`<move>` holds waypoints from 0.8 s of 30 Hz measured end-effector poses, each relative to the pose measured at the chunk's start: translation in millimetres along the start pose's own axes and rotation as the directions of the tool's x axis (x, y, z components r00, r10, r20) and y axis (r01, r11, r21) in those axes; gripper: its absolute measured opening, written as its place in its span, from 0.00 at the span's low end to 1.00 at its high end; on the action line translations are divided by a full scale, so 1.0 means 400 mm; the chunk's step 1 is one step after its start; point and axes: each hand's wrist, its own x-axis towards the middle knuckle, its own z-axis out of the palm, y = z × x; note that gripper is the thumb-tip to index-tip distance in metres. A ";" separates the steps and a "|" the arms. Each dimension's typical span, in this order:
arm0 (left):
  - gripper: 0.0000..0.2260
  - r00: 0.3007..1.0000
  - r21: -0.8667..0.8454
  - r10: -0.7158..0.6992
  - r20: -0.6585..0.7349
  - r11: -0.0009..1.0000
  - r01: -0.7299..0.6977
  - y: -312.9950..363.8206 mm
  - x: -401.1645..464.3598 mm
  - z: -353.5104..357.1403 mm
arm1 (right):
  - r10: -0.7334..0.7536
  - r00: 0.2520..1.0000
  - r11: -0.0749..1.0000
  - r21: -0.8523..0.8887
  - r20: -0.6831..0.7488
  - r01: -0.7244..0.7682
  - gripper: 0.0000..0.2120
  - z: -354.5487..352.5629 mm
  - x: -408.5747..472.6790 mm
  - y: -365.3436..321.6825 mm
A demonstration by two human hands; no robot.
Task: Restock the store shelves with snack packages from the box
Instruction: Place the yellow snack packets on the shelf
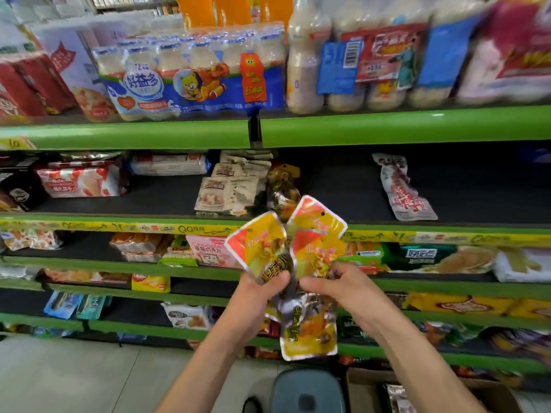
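Both hands hold a bunch of yellow-and-orange snack packets (310,242) in front of the green shelves. My left hand (262,290) grips the left packet (258,242) by its lower end. My right hand (337,286) pinches the right packets from the other side. One more yellow packet (310,329) hangs down below the hands. Just behind the bunch, similar dark-and-yellow packets (283,186) lie on the black second shelf (343,189). The cardboard box (372,391) stands on the floor at the lower right, with a packet showing inside.
Bottled drink multipacks (190,76) fill the top shelf. Beige packets (229,189) and a white-red packet (402,189) lie on the second shelf, with bare black shelf between them. Lower shelves hold mixed snacks. A grey stool (307,391) stands by the box on the tiled floor.
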 end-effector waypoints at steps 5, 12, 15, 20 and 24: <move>0.20 0.998 -0.112 -0.034 0.046 0.993 0.039 0.002 -0.024 0.022 | -0.080 0.997 0.995 0.067 0.000 0.079 0.11 -0.015 -0.037 0.027; 0.23 1.000 -0.037 0.018 -0.025 0.999 -0.019 0.034 -0.031 0.036 | -0.066 0.982 0.990 0.112 -0.176 0.086 0.11 -0.061 -0.063 0.020; 0.21 0.990 -0.049 0.064 -0.127 0.996 -0.071 0.043 -0.022 0.021 | -0.054 0.947 0.992 0.095 -0.316 0.088 0.20 -0.097 -0.064 0.004; 0.17 0.983 -0.035 0.085 -0.162 0.995 -0.091 0.028 -0.024 0.013 | -0.048 0.946 0.991 0.100 -0.321 0.085 0.15 -0.113 -0.066 -0.006; 0.18 0.986 -0.024 0.091 -0.142 0.995 -0.096 0.022 -0.030 0.024 | 0.016 0.970 0.984 0.176 -0.241 0.028 0.07 -0.111 -0.059 -0.012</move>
